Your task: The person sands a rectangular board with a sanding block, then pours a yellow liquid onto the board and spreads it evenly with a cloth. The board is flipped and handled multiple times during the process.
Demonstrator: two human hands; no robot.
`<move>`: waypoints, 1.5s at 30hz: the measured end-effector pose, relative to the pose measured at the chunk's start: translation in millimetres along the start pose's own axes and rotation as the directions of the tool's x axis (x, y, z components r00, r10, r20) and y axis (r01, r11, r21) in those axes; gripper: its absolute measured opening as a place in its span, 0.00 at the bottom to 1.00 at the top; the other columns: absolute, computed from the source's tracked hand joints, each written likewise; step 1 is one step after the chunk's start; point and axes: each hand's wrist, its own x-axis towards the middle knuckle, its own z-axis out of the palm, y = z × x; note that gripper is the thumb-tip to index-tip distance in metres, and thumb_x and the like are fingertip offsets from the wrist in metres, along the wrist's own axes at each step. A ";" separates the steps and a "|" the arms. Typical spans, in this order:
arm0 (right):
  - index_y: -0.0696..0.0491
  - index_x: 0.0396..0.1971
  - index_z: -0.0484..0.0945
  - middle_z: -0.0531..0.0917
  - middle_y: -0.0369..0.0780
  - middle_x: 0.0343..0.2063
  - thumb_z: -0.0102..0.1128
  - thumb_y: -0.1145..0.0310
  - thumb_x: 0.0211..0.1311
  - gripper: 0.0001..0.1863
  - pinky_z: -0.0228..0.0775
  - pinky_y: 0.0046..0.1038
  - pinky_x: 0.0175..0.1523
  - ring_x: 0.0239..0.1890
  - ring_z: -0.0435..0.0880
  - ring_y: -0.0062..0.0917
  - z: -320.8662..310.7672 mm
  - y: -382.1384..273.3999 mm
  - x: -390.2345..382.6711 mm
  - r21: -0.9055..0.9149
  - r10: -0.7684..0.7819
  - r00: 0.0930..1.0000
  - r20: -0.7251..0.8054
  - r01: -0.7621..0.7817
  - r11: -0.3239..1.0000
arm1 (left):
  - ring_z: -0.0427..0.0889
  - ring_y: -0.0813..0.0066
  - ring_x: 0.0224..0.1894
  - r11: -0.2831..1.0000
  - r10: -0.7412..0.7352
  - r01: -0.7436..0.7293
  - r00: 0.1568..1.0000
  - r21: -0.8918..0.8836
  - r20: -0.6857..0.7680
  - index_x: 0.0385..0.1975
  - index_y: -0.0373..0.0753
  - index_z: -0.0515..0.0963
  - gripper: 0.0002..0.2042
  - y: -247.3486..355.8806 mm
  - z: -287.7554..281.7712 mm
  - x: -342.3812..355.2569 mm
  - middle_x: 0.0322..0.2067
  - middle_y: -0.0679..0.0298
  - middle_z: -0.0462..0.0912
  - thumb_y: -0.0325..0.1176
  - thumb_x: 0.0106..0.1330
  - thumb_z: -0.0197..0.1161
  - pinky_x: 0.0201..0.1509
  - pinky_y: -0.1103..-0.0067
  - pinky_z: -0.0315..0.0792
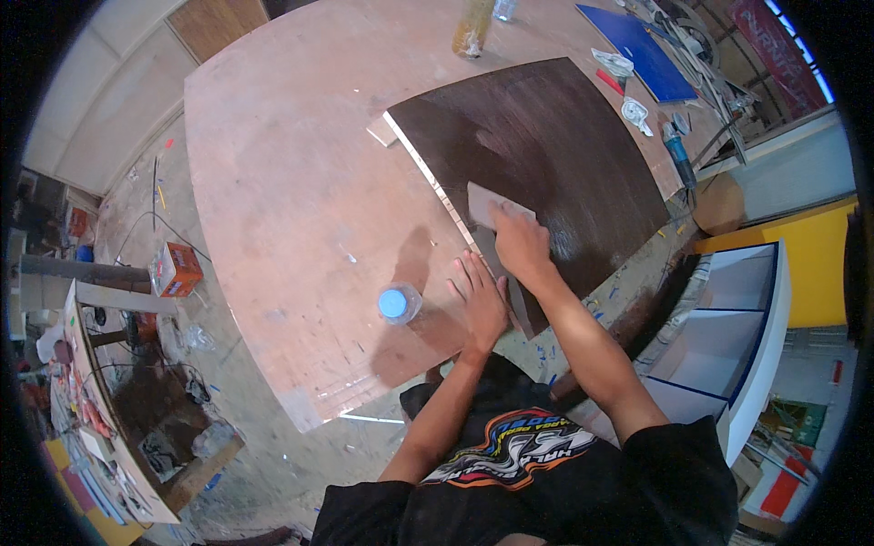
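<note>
A dark brown board (pixel 555 136) with a pale cut edge lies over the right side of a large pinkish-brown worktable (pixel 291 182). My right hand (pixel 523 241) is closed on a flat, pale rectangular piece (pixel 489 198), pressed to the board near its left edge; I cannot tell its exact kind. Streaks and a wet-looking shine show on the brown surface. My left hand (pixel 482 305) has its fingers spread and rests at the board's near left edge. Just left of it stands a clear plastic bottle (pixel 398 303) with a light blue cap.
A yellowish bottle (pixel 472 32) stands at the far edge. At the far right lie a blue panel (pixel 637 50), crumpled white wrappers (pixel 635 116) and a teal power tool (pixel 679 155). A white shelf unit (pixel 710 328) stands right; an orange box (pixel 176 269) sits left.
</note>
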 end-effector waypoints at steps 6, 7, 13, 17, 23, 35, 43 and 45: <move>0.47 0.60 0.75 0.79 0.48 0.57 0.46 0.72 0.65 0.23 0.74 0.53 0.53 0.49 0.82 0.53 -33.9 -14.4 -31.9 0.001 -0.051 0.943 0.330 0.053 0.999 | 0.42 0.47 0.78 0.951 -0.015 -0.030 0.990 0.308 0.142 0.72 0.25 0.48 0.36 -12.8 4.9 -5.5 0.75 0.44 0.47 0.46 0.74 0.49 0.75 0.44 0.34; 0.48 0.60 0.75 0.80 0.48 0.56 0.46 0.72 0.65 0.23 0.74 0.53 0.54 0.49 0.82 0.54 -25.4 1.7 -25.8 -0.006 0.005 0.965 0.261 -0.004 1.000 | 0.42 0.47 0.78 0.977 0.001 -0.020 0.996 0.212 0.092 0.72 0.24 0.48 0.37 -11.0 2.7 -4.6 0.75 0.44 0.46 0.47 0.74 0.49 0.74 0.43 0.34; 0.52 0.54 0.77 0.83 0.52 0.48 0.49 0.71 0.63 0.20 0.74 0.54 0.52 0.48 0.83 0.52 11.0 12.2 -0.6 -0.075 0.018 0.998 0.060 -0.014 0.997 | 0.46 0.49 0.78 0.997 -0.039 0.029 0.991 0.076 0.131 0.73 0.26 0.51 0.39 2.4 -16.9 -36.2 0.75 0.47 0.49 0.49 0.72 0.53 0.75 0.45 0.39; 0.54 0.50 0.79 0.85 0.53 0.43 0.53 0.69 0.61 0.18 0.76 0.53 0.51 0.47 0.84 0.53 9.4 -29.9 -6.0 -0.044 -0.060 0.970 0.234 0.073 0.996 | 0.47 0.50 0.77 0.990 0.005 -0.020 0.994 0.139 0.107 0.72 0.28 0.54 0.38 0.5 -6.4 -48.8 0.75 0.48 0.50 0.49 0.71 0.53 0.75 0.45 0.39; 0.50 0.52 0.79 0.86 0.50 0.42 0.53 0.65 0.62 0.19 0.77 0.50 0.50 0.45 0.84 0.52 -12.3 -51.7 -37.3 0.041 -0.108 0.920 0.377 0.100 0.994 | 0.47 0.51 0.78 0.962 0.037 -0.122 0.945 0.245 0.325 0.71 0.29 0.57 0.36 -11.8 -3.2 -51.8 0.75 0.48 0.52 0.51 0.73 0.50 0.75 0.46 0.40; 0.47 0.62 0.73 0.84 0.44 0.48 0.50 0.73 0.62 0.26 0.75 0.51 0.52 0.48 0.83 0.51 -7.9 35.7 -99.7 0.002 -0.019 0.973 0.229 0.019 1.000 | 0.42 0.52 0.79 0.986 0.020 -0.040 0.992 0.164 0.124 0.73 0.29 0.52 0.38 -8.2 1.8 -46.9 0.76 0.49 0.46 0.53 0.73 0.48 0.75 0.46 0.37; 0.54 0.46 0.80 0.85 0.53 0.41 0.50 0.70 0.64 0.14 0.77 0.53 0.49 0.45 0.85 0.53 16.7 21.0 -69.4 -0.041 0.104 0.991 0.084 -0.101 0.994 | 0.43 0.55 0.79 0.996 0.055 -0.060 0.996 0.066 0.075 0.74 0.31 0.52 0.36 -11.1 9.9 -51.8 0.76 0.51 0.49 0.51 0.74 0.48 0.77 0.49 0.36; 0.55 0.44 0.80 0.85 0.54 0.41 0.51 0.69 0.64 0.13 0.77 0.52 0.49 0.45 0.85 0.53 14.2 -6.8 -80.9 -0.012 0.084 0.982 0.167 -0.083 0.996 | 0.43 0.55 0.79 0.978 0.077 -0.093 0.993 0.188 0.088 0.73 0.31 0.53 0.36 -17.1 16.4 -60.2 0.76 0.51 0.50 0.50 0.73 0.49 0.77 0.51 0.36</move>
